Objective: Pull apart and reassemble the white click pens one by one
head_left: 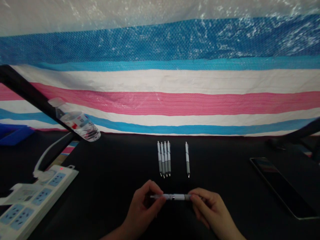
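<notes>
A white and grey pen (178,197) lies level between my two hands, above the near part of the black table (112,166). My left hand (146,206) pinches its left end between thumb and fingers. Its right, grey end is pinched by my right hand (210,206), whose fingers cover the tip. Beyond the hands, several similar pens (164,159) stand side by side in a tight row on the table, pointing toward me. A single pen (187,159) lies apart, to the right of that row.
On the left are a white power strip (42,196) with a plugged cable and a clear water bottle (81,125). A blue tray (15,134) sits at the far left. A dark phone (282,186) lies on the right. Striped sheeting (175,103) hangs behind.
</notes>
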The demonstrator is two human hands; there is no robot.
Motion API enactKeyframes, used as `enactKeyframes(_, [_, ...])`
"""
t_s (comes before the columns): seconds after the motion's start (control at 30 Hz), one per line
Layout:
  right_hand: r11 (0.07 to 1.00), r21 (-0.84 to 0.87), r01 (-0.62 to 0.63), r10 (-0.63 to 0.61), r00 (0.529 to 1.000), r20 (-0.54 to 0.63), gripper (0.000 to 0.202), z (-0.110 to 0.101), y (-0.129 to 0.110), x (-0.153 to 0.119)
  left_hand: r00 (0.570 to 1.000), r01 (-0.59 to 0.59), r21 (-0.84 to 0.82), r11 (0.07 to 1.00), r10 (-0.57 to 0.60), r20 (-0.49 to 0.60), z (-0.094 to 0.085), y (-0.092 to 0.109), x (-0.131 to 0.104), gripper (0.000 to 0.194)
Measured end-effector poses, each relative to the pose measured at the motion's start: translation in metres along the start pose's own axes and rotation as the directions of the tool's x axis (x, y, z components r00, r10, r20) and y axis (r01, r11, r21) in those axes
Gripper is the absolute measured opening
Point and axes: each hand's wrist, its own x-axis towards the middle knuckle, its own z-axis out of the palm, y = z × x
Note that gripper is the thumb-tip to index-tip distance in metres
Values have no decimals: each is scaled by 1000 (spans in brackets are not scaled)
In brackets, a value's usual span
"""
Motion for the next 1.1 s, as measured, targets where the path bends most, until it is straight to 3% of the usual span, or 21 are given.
enactKeyframes(0.13, [997,-77,30,-31,999,-16,50,-4,-1,-2,999,32,-42,999,-31,22,1,-1,0,40])
enactKeyframes(0.3, [937,-217,272,-292,954,-65,28,-7,-4,-5,986,165,-120,979,-163,25,6,2,3,48])
enactKeyframes(0.53, [989,-36,141,-145,975,-167,45,-1,-4,-5,996,89,-186,979,-87,17,6,8,6,41])
enactKeyframes(0.73, [999,2,45,-45,996,80,62,-4,-13,0,997,72,-217,973,-75,-3,3,2,2,35])
enactKeyframes(0.9, [994,-7,106,-106,994,-23,46,-2,-13,2,998,44,-242,969,-52,-27,0,-3,1,29])
enactKeyframes(1.03, [1000,-2,3,-3,997,82,61,-4,-16,3,998,33,-275,961,-46,-41,-1,-5,1,26])
enactKeyframes(1.1, [1000,0,20,-20,997,78,60,-5,-18,4,998,32,-279,960,-47,-46,-2,-5,0,26])
